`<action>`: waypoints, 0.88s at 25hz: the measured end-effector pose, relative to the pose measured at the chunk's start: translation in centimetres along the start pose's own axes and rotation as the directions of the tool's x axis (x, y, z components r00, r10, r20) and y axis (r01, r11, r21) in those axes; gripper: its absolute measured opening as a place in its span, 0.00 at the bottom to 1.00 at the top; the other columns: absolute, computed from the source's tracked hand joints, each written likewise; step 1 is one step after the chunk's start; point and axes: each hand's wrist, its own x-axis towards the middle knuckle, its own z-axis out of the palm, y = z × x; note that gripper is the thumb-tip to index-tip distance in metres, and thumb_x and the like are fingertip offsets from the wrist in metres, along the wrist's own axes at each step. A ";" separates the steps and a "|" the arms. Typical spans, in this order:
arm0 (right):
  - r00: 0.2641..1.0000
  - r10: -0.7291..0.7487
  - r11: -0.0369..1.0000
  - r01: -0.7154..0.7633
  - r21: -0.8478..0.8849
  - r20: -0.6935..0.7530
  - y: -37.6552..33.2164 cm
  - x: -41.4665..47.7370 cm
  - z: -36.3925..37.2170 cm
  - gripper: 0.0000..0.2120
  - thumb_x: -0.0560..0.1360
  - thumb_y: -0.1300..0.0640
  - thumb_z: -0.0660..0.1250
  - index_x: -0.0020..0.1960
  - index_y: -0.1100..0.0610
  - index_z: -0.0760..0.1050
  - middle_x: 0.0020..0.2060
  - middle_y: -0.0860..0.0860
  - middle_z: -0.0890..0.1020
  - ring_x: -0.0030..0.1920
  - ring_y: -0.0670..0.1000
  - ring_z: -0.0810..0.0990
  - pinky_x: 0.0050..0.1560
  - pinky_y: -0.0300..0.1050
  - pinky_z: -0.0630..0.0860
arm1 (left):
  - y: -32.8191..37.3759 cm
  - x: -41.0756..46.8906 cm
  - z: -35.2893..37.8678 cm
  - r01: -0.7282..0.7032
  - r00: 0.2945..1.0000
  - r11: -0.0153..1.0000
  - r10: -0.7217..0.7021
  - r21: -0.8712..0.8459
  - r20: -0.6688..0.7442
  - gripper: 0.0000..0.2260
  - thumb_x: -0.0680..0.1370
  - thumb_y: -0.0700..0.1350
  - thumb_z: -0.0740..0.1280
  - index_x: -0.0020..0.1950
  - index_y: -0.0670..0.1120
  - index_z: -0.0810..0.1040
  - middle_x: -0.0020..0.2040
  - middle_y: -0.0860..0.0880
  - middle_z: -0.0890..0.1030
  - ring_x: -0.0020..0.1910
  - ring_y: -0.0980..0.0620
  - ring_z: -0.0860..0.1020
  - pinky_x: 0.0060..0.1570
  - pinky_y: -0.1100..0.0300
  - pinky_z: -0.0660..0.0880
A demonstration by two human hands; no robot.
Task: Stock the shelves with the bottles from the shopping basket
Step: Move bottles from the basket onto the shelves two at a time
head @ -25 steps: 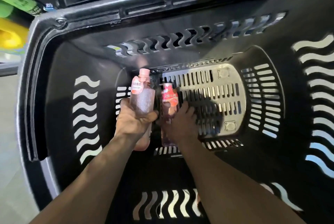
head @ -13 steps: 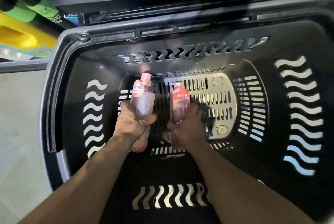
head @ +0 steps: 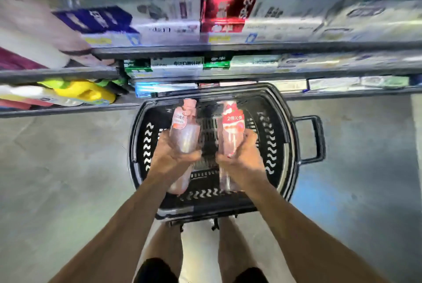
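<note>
- The left hand is gripping the pink bottle mid-body.
- The right hand is clamping the red-labelled bottle likewise.
- Both are looking light, smooth, probably slippery plastic.

Both forearms bare to the frame edge; no sleeves, watch, rings or gloves visible on left hand or right hand. Legs bare below dark shorts, hems just showing at bottom of frame. Footwear hidden from view.
</note>
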 end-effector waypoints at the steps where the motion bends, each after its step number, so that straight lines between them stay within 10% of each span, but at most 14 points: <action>1: 0.999 -0.023 1.000 0.023 -0.009 -0.025 -2.0 -2.2 -1.2 0.35 0.66 0.56 0.78 0.63 0.44 0.59 0.50 0.44 0.82 0.43 0.38 0.83 0.46 0.38 0.78 | 1.6 -2.0 -0.9 -0.050 0.999 0.999 0.050 -0.012 0.015 0.22 0.71 0.22 0.69 0.48 0.49 0.75 0.35 0.57 0.82 0.34 0.65 0.80 0.35 0.74 0.74; 5: 0.985 -0.127 0.992 0.123 -0.038 -0.120 -10.2 -11.1 -5.8 0.38 0.62 0.46 0.76 0.64 0.44 0.57 0.54 0.46 0.81 0.50 0.52 0.83 0.54 0.51 0.79 | 7.9 -9.6 -4.7 -0.151 0.988 0.980 0.149 -0.130 -0.028 0.32 0.66 0.21 0.73 0.66 0.36 0.66 0.53 0.44 0.80 0.43 0.61 0.82 0.42 0.70 0.76; 9: 0.946 -0.280 0.959 0.283 -0.006 -0.162 -17.0 -19.4 -9.0 0.41 0.60 0.44 0.76 0.66 0.43 0.57 0.55 0.46 0.82 0.52 0.53 0.84 0.55 0.58 0.80 | 16.7 -17.7 -8.4 -0.267 0.961 0.957 0.255 -0.113 -0.107 0.30 0.64 0.31 0.79 0.60 0.43 0.68 0.49 0.47 0.79 0.41 0.58 0.79 0.41 0.70 0.76; 14: 0.840 -0.511 0.856 0.515 -0.027 -0.184 -25.3 -28.0 -12.5 0.37 0.62 0.45 0.78 0.64 0.42 0.60 0.52 0.42 0.82 0.51 0.50 0.83 0.54 0.56 0.79 | 24.7 -27.2 -12.4 -0.442 0.866 0.897 0.431 0.017 -0.253 0.27 0.67 0.41 0.81 0.59 0.47 0.71 0.48 0.52 0.80 0.39 0.63 0.78 0.42 0.70 0.75; 17: 0.775 -0.610 0.788 0.615 -0.030 -0.165 -29.9 -32.2 -14.1 0.38 0.64 0.45 0.79 0.66 0.42 0.61 0.55 0.43 0.82 0.53 0.48 0.83 0.56 0.54 0.79 | 27.8 -32.5 -14.6 -0.501 0.797 0.862 0.492 0.073 -0.350 0.34 0.58 0.58 0.79 0.59 0.52 0.70 0.50 0.51 0.81 0.47 0.51 0.82 0.51 0.51 0.80; 22: 0.633 -0.760 0.645 0.762 -0.059 -0.145 -36.1 -37.5 -14.3 0.41 0.65 0.47 0.81 0.71 0.48 0.62 0.60 0.46 0.80 0.57 0.49 0.81 0.53 0.46 0.75 | 31.3 -39.0 -19.0 -0.622 0.642 0.774 0.592 0.121 -0.488 0.36 0.61 0.56 0.81 0.65 0.52 0.70 0.55 0.54 0.80 0.52 0.54 0.80 0.51 0.57 0.75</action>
